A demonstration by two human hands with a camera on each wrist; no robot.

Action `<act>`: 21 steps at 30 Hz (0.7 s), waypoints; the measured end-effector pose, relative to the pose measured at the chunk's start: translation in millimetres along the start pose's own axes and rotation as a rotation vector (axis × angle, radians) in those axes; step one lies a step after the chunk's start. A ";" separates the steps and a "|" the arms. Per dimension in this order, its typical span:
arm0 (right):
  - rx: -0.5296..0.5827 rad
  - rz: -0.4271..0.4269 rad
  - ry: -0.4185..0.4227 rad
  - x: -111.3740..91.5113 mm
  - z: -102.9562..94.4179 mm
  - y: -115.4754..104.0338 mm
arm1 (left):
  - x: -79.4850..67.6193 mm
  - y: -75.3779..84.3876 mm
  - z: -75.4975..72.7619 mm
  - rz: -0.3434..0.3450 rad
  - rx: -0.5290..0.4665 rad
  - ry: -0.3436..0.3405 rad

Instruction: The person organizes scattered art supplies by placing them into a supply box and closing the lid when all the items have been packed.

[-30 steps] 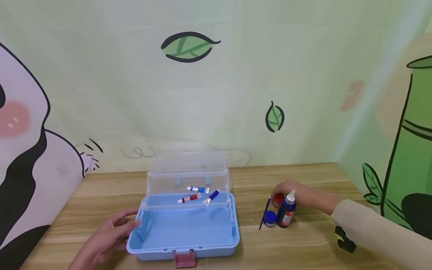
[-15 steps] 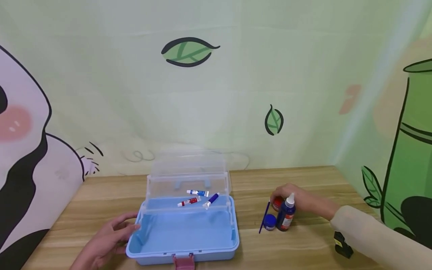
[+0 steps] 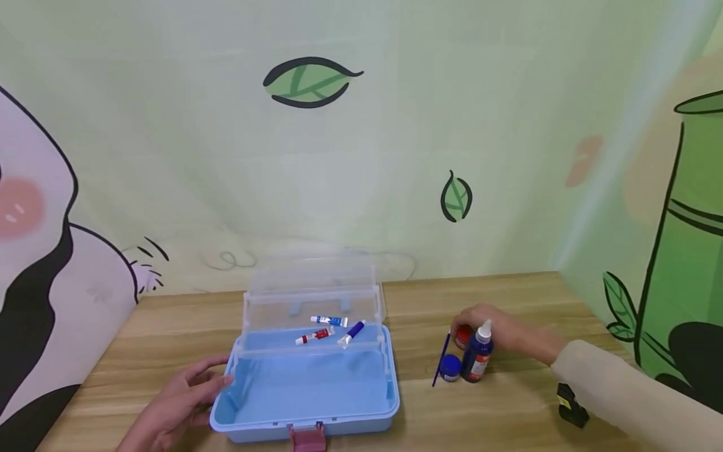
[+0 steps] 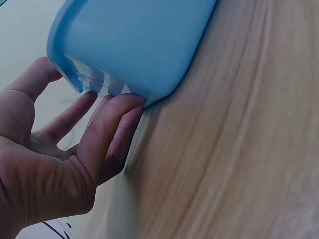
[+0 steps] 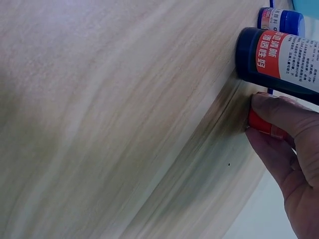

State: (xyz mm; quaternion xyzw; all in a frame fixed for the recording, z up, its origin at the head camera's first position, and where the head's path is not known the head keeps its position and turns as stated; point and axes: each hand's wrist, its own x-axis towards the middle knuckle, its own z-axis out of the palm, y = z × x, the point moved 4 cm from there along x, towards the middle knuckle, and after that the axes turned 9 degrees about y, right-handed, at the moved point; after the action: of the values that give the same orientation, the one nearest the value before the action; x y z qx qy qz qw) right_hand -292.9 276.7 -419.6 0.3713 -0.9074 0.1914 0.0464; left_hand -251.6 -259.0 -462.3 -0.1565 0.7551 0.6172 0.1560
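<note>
We see the right hand [image 3: 487, 320] pinching the red-lidded jar [image 5: 260, 121] between thumb and fingers; jar is on the wooden table [image 3: 418, 414], right of the blue box [image 3: 310, 389], just behind the dark bottle [image 3: 476, 361] with its white nozzle; blue jar [image 3: 450, 368] and slim blue stick [image 3: 442, 358] sit close by. Left hand [image 3: 183, 394] has fingers spread and slightly bent, tips against the box's left side; we've got blue [image 3: 329, 321], red [image 3: 314, 336] and purple tubes [image 3: 353, 333] on the clear tray [image 3: 282, 353] toward the box's rear.
</note>
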 end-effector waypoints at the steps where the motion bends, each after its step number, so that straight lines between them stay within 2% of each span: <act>1: -0.002 -0.006 -0.002 0.1 -0.3 0.1 | 0.0 -0.5 0.4 -0.003 0.004 0.005; 5: 0.000 0.002 -0.032 0.6 -2.6 2.6 | 0.1 -2.7 1.9 -0.014 0.012 0.020; 8: -0.051 0.011 -0.037 4.5 -12.9 5.7 | 0.2 -3.5 2.6 -0.016 0.007 0.021; 16: -0.204 0.017 -0.015 26.9 -66.2 9.4 | -1.4 -1.1 0.7 0.006 0.008 0.022; 21: -0.244 0.024 0.000 38.8 -95.2 2.2 | 0.4 2.3 0.5 0.016 0.013 0.013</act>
State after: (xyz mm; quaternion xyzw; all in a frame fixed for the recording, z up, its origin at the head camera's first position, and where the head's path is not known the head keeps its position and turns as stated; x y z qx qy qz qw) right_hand -327.8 289.1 -323.7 0.3522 -0.9282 0.0802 0.0891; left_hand -252.9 -258.1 -460.6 -0.1532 0.7614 0.6125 0.1472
